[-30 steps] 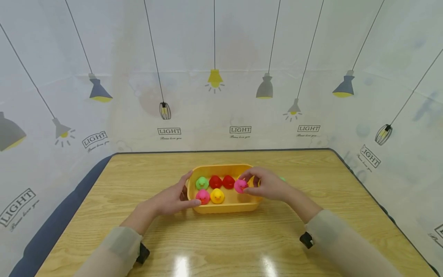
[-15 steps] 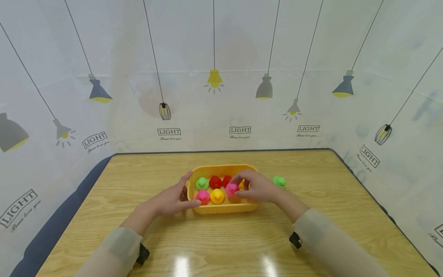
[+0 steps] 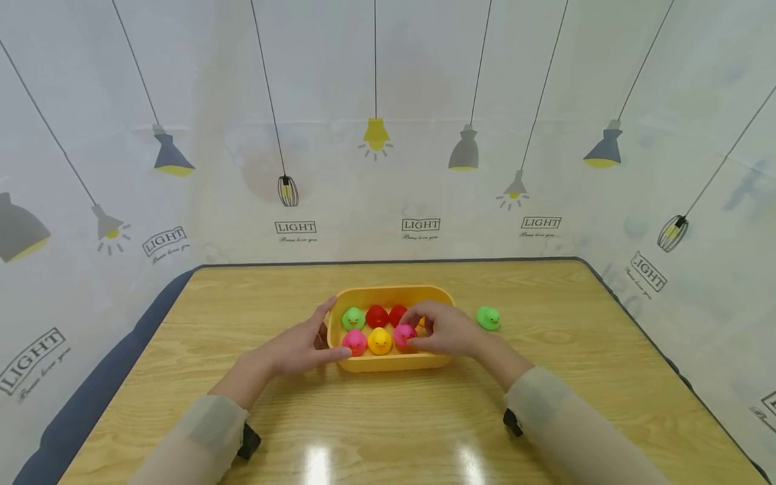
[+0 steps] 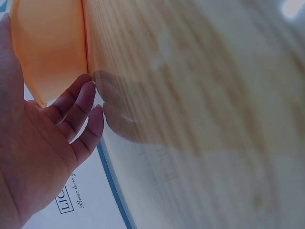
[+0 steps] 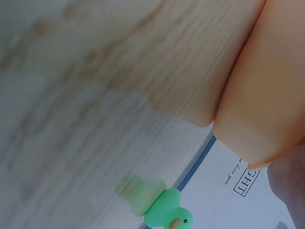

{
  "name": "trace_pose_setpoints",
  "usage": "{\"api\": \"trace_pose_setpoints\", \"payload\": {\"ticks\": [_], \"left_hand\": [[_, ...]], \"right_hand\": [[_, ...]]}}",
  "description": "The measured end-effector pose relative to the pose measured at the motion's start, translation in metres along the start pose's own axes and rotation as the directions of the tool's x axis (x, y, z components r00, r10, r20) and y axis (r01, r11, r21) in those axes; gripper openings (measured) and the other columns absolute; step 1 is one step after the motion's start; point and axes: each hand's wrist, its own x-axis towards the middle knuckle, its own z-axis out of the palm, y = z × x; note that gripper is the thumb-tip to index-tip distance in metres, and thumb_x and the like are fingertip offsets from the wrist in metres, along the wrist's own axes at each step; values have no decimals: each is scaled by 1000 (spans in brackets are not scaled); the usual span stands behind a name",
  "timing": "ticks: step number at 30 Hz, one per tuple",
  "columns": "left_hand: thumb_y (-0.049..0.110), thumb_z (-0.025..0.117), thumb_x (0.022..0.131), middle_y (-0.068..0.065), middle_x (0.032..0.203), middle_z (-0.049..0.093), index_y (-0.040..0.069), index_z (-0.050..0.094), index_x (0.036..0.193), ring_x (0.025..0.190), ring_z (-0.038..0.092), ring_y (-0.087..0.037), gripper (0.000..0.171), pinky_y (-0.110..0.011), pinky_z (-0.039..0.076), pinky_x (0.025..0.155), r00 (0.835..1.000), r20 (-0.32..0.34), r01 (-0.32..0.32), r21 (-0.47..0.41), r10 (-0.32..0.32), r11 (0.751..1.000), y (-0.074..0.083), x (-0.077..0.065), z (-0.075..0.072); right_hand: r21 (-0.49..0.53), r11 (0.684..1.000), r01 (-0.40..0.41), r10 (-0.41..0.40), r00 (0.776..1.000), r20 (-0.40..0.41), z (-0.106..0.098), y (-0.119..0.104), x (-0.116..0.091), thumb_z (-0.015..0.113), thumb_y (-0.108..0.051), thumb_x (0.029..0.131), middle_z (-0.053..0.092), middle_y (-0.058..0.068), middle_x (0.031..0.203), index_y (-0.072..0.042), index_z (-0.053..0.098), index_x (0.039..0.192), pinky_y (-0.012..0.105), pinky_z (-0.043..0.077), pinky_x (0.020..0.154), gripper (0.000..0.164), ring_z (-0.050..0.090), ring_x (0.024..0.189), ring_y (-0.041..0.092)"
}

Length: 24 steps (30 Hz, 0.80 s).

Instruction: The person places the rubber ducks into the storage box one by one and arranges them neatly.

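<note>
A yellow-orange plastic bin [image 3: 394, 366] sits mid-table with several toy ducks in it. My left hand [image 3: 294, 349] grips its left end, thumb at the front rim and fingers around the side. With thumb and fingers, my right hand [image 3: 448, 329] pinches a pink duck [image 3: 403, 337] inside the bin, in the front row right of a yellow duck [image 3: 380, 341]. Another pink duck [image 3: 355, 343] is at front left. Behind stand a green duck [image 3: 353, 318] and red ducks [image 3: 377, 316]; a yellow-orange one is mostly hidden by my right hand.
A second green duck [image 3: 488, 318] stands on the wooden table [image 3: 388, 417], to the right of the bin. Light curtains printed with lamps [image 3: 418, 195] surround the table's back and sides. In the right wrist view the bin's outer wall [image 5: 262, 90] fills the right edge.
My right hand has carried the pink duck left and toward the front, down beside the yellow duck. The green duck outside has come into full view. My left hand stays put.
</note>
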Motion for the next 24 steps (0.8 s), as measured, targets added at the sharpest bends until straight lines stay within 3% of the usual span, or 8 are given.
{"api": "trace_pose_setpoints", "payload": {"ticks": [7, 16, 24], "left_hand": [[73, 74, 93, -5, 120, 64, 29, 1, 178, 102, 61, -19, 120, -35, 54, 88, 1000, -6, -14, 4, 14, 1000, 1, -1, -2], [74, 74, 93, -5, 119, 64, 29, 2, 178, 103, 60, -19, 120, -35, 54, 89, 1000, -5, -7, 6, 7, 1000, 1, 0, -1], [73, 75, 92, -6, 119, 63, 30, 1, 178, 103, 60, -20, 120, -35, 54, 87, 1000, 0, 3, 2, -3, 1000, 3, -1, 0]], "right_hand": [[-61, 998, -32, 33, 999, 16, -1, -7, 2, 86, -34, 96, 72, -9, 113, -26, 75, 119, 37, 54, 87, 27, 61, 95, 17], [-103, 986, -130, 135, 990, 42, 0, -12, 6, 87, -36, 96, 72, -11, 113, -28, 75, 116, 40, 55, 94, 24, 61, 99, 16], [-114, 985, -127, 133, 990, 43, 1, -12, 5, 86, -33, 96, 72, -10, 111, -27, 75, 115, 40, 54, 94, 22, 61, 98, 16]]}}
